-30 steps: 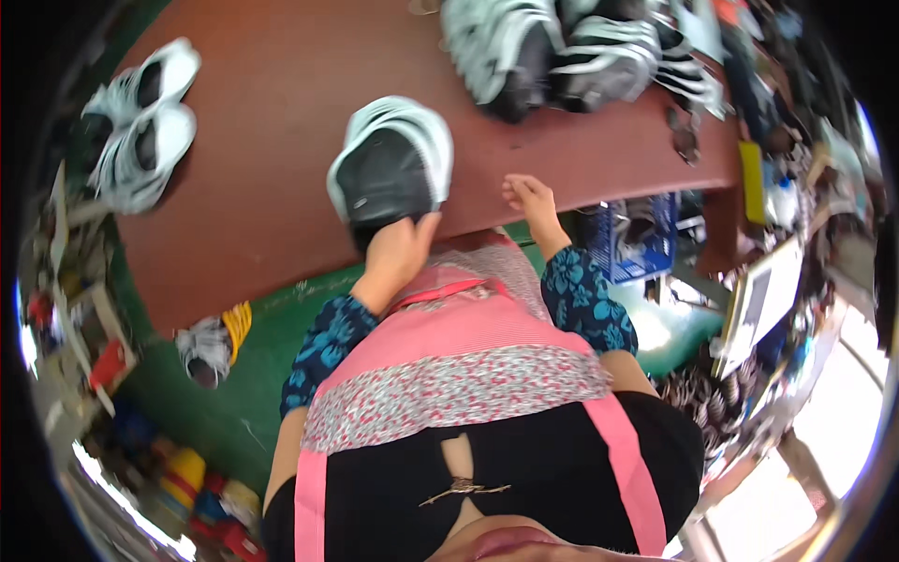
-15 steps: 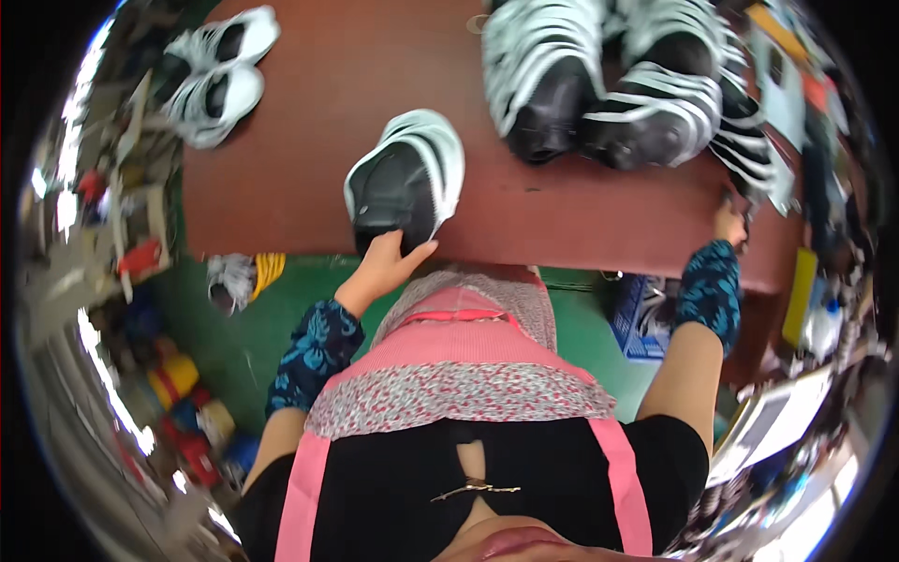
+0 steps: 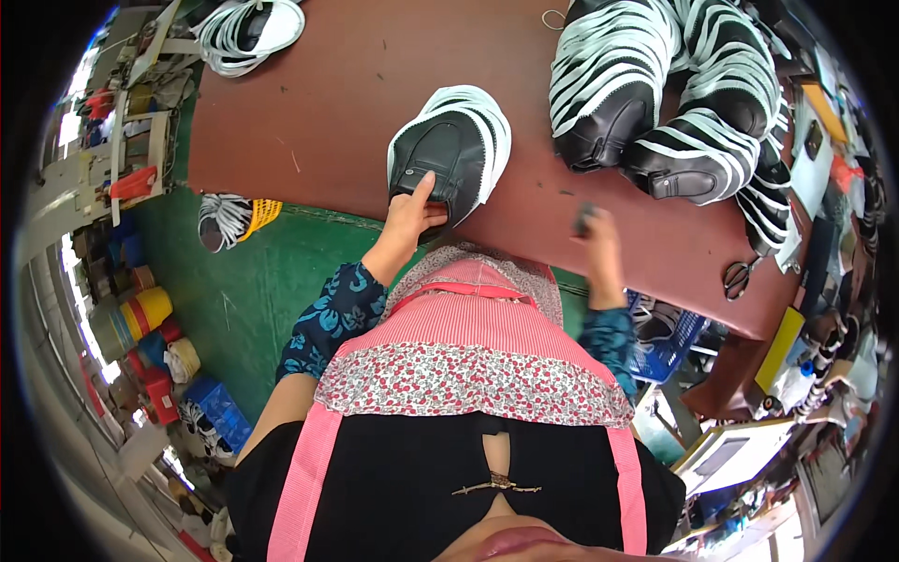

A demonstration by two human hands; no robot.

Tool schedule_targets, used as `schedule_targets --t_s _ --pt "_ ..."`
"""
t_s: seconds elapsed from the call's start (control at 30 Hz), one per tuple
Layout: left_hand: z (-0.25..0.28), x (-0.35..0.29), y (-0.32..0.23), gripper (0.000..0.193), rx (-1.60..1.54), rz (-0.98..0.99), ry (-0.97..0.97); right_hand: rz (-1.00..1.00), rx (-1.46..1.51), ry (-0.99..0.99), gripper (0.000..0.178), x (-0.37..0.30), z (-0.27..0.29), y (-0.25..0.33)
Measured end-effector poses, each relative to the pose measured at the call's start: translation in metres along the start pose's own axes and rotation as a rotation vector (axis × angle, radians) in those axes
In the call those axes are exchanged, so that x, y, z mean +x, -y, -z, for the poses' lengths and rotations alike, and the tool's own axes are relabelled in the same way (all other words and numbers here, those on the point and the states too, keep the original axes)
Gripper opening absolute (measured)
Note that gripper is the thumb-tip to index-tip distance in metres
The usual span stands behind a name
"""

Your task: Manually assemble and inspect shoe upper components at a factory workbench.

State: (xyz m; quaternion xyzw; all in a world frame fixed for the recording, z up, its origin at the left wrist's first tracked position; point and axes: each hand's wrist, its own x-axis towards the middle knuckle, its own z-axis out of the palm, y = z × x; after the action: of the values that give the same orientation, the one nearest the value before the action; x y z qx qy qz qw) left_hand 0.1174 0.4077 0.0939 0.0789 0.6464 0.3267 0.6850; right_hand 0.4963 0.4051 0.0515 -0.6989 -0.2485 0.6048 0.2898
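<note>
My left hand (image 3: pixel 405 225) grips the near end of a small stack of black shoe uppers (image 3: pixel 448 150) with white edges, its thumb lying on top. That stack rests at the front edge of the reddish-brown table (image 3: pixel 375 84). To its right, above the table's front edge, my right hand (image 3: pixel 605 251) is smeared by motion. A small dark object (image 3: pixel 584 221) sits in its fingers, too blurred to name. Dark-handled scissors (image 3: pixel 740 277) lie farther right on the table.
Long overlapping rows of black and white uppers (image 3: pixel 613 84) fill the table's right back. Another small bundle of uppers (image 3: pixel 248 36) lies at the far left corner. Below the table are a blue basket (image 3: pixel 670 342) and a yellow basket (image 3: pixel 265 215) of uppers on the green floor.
My right hand has moved left from beside the scissors, bringing the small dark object. My left hand keeps hold of the uppers, its thumb now on top. The whole view has shifted.
</note>
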Motion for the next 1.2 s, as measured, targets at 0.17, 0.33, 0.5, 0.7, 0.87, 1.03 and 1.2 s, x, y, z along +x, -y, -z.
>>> schedule_targets --t_s 0.17,0.33,0.5,0.7,0.87,1.03,1.2 --pt "-0.022 -0.001 -0.003 0.065 0.070 -0.059 -0.025 0.403 -0.361 0.224 0.040 -0.015 -0.173 0.041" --pt "-0.041 0.008 0.011 0.068 0.076 -0.087 -0.013 0.511 -0.558 0.067 0.037 0.013 -0.169 0.040" --pt "-0.055 0.003 0.011 0.066 0.146 -0.141 0.004 0.466 -0.463 0.115 0.036 0.000 -0.157 0.042" --pt "-0.078 0.002 0.009 0.078 0.370 -0.184 0.070 0.391 -0.401 -0.066 0.031 0.009 -0.134 0.047" --pt "-0.103 0.016 0.024 0.080 0.558 -0.285 0.164 0.460 -0.465 -0.229 0.031 0.029 -0.107 0.012" --pt "-0.108 0.003 0.033 0.078 0.530 -0.256 0.154 0.427 -0.306 -0.078 0.030 -0.011 -0.088 0.010" --pt "-0.114 0.004 0.038 0.073 0.648 -0.427 0.232 0.315 -0.461 -0.259 0.026 0.037 -0.065 -0.008"
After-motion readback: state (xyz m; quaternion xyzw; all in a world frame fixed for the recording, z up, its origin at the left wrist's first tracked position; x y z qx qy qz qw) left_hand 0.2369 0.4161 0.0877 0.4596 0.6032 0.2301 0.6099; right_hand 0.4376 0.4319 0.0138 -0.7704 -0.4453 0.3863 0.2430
